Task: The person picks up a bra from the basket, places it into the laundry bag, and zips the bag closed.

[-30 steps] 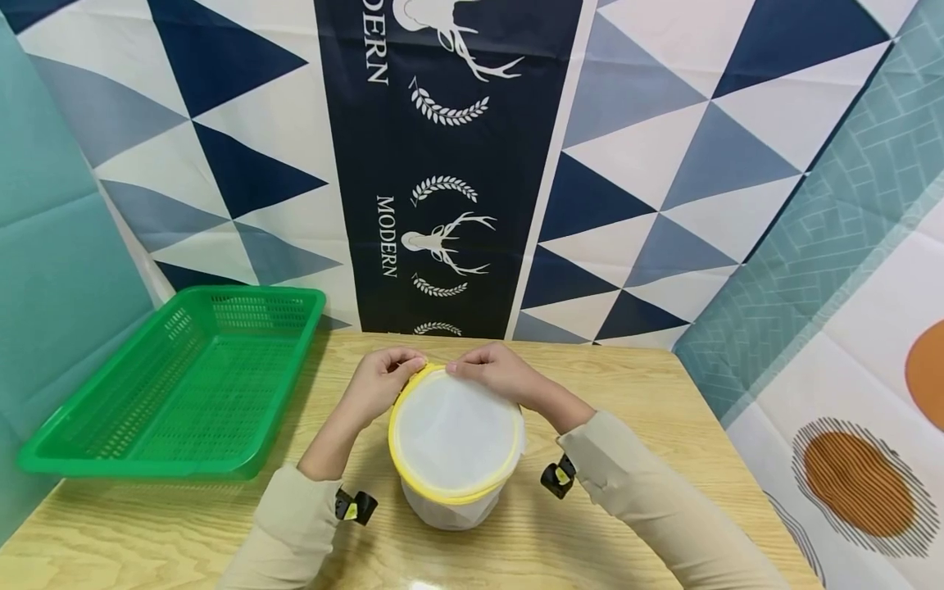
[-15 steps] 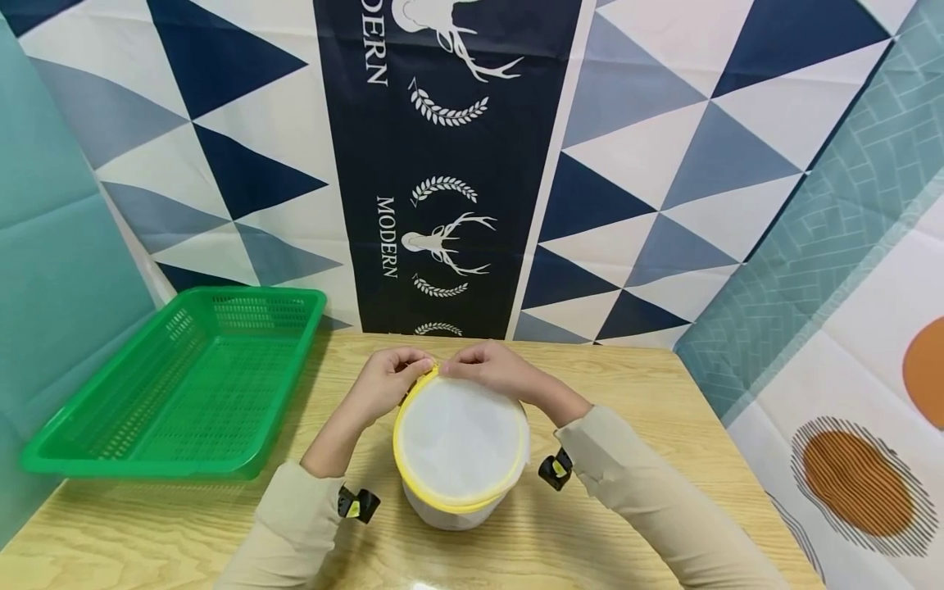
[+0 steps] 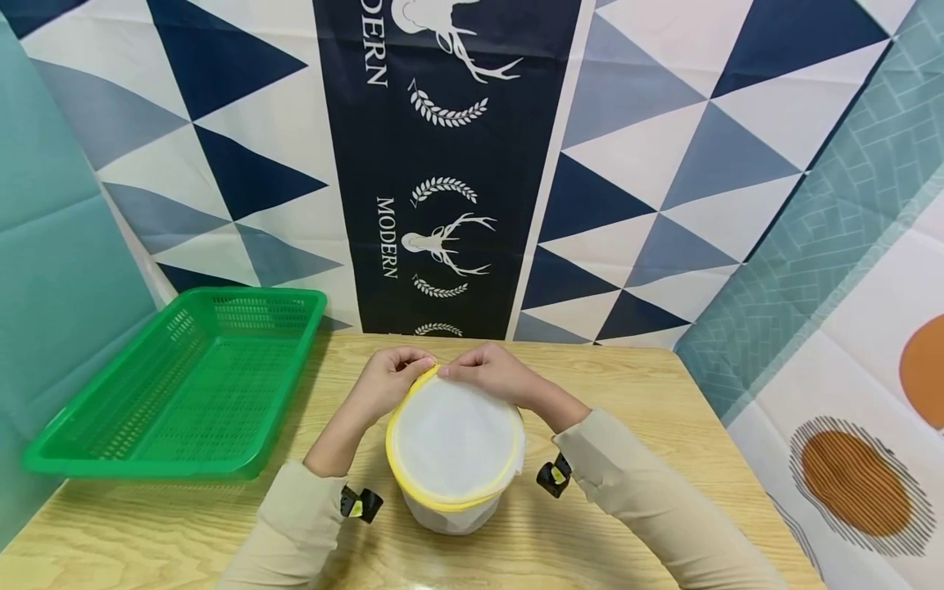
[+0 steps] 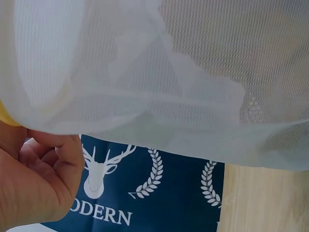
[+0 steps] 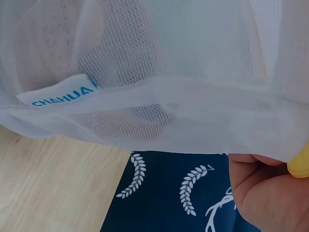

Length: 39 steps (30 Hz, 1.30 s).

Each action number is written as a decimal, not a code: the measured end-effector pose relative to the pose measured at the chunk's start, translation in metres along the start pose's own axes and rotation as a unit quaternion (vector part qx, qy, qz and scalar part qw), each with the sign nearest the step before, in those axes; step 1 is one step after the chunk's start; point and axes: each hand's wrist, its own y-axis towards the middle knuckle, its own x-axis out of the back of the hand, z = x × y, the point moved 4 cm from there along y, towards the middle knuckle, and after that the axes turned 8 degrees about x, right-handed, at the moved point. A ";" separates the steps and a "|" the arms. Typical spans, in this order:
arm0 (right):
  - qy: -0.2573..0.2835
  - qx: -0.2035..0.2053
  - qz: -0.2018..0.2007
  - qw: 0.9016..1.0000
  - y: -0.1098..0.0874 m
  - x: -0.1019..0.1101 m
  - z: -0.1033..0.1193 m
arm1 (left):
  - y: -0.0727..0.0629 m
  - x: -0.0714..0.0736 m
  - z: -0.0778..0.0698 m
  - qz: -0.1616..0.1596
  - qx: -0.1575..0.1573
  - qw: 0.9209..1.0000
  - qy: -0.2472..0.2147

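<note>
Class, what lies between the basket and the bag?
In the head view, the left forearm and its wrist camera come between basket and bag, above the table.

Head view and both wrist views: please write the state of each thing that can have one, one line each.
White round mesh bag with yellow edging: top laid across; whether fully fastened, cannot tell.
Left hand: pinching the bag's far rim.
Right hand: gripping the same rim, close beside.
Rectangular green plastic basket: right side up, open-topped.
White CHAHUA label on the bag: lettering facing out, readable.
</note>
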 end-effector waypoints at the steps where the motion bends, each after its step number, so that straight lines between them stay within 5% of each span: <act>1: 0.000 0.000 -0.005 1.000 0.000 0.000 0.000 | 0.000 0.000 0.000 -0.003 0.002 1.000 -0.001; 15: 0.013 -0.016 -0.038 0.999 -0.001 0.004 -0.007 | 0.002 0.002 0.005 -0.026 0.024 0.999 -0.005; 30: -0.017 0.022 0.018 0.999 -0.002 0.000 -0.001 | 0.002 -0.003 -0.006 0.019 -0.027 0.999 0.018; 39: -0.025 0.010 -0.002 1.000 -0.001 -0.001 0.000 | 0.001 -0.003 0.000 0.007 -0.012 1.000 0.005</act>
